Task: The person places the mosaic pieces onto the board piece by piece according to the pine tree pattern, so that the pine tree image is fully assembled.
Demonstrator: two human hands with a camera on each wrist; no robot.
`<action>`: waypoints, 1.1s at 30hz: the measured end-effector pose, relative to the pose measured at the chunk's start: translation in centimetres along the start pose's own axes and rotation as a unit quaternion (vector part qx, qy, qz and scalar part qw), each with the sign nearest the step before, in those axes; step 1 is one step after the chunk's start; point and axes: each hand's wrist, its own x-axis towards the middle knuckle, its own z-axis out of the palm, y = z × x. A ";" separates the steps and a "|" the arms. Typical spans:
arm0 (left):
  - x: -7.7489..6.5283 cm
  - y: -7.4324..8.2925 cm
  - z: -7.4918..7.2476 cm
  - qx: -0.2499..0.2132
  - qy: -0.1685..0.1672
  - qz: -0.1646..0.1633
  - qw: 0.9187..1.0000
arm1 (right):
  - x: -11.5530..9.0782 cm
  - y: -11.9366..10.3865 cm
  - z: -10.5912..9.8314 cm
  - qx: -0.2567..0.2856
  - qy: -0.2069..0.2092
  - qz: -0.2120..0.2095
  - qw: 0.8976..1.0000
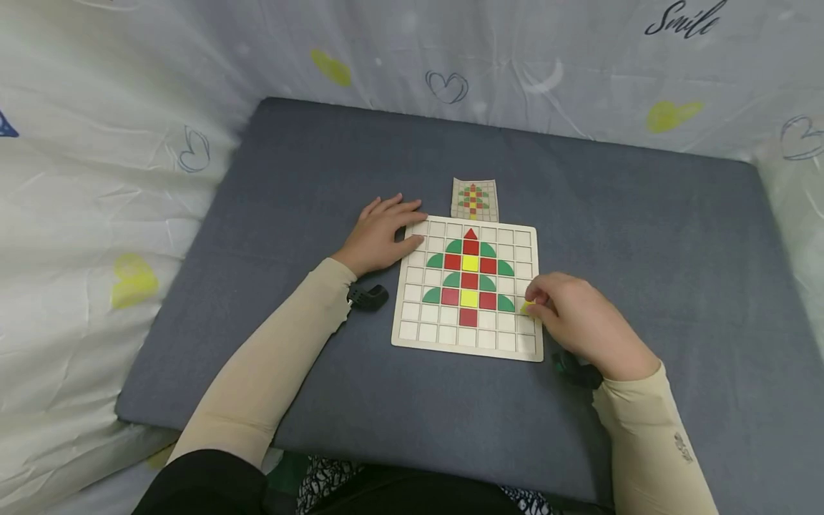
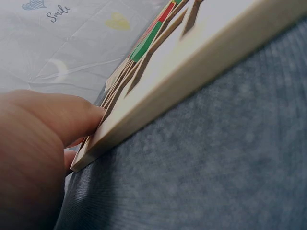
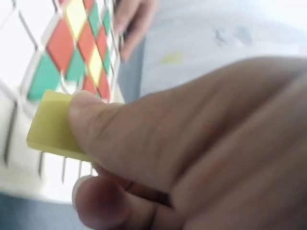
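A square wooden grid board (image 1: 428, 342) lies on the grey surface, with red, green and yellow pieces set in a tree-like pattern. At the board's far left corner is my left hand (image 1: 384, 236), its fingers extended and its thumb (image 2: 88, 115) resting on the board's edge. Between thumb and fingers my right hand (image 1: 573, 315) pinches a yellow square tile (image 3: 50, 124), held just over the board's right side. In the head view the fingers hide most of that tile. Beneath the pattern's second yellow piece (image 1: 469, 298) sits a red square (image 1: 468, 317).
A small pattern card (image 1: 475, 199) showing a similar tree lies against the board's far edge. The padded grey table (image 1: 676, 286) extends around the board. White printed curtains (image 1: 386, 43) hang behind and to the left of it.
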 end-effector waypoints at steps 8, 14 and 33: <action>-0.1 0.1 0.0 -0.002 0.000 0.000 1.000 | 1.1 -2.4 2.5 -0.016 -0.026 -0.062 0.998; 0.0 0.3 0.0 -0.001 -0.003 -0.002 1.000 | 1.5 -3.6 3.5 0.008 -0.043 -0.109 0.993; -0.2 0.3 0.1 -0.004 -0.003 0.000 1.000 | 1.8 -4.6 5.0 0.014 -0.067 -0.133 0.989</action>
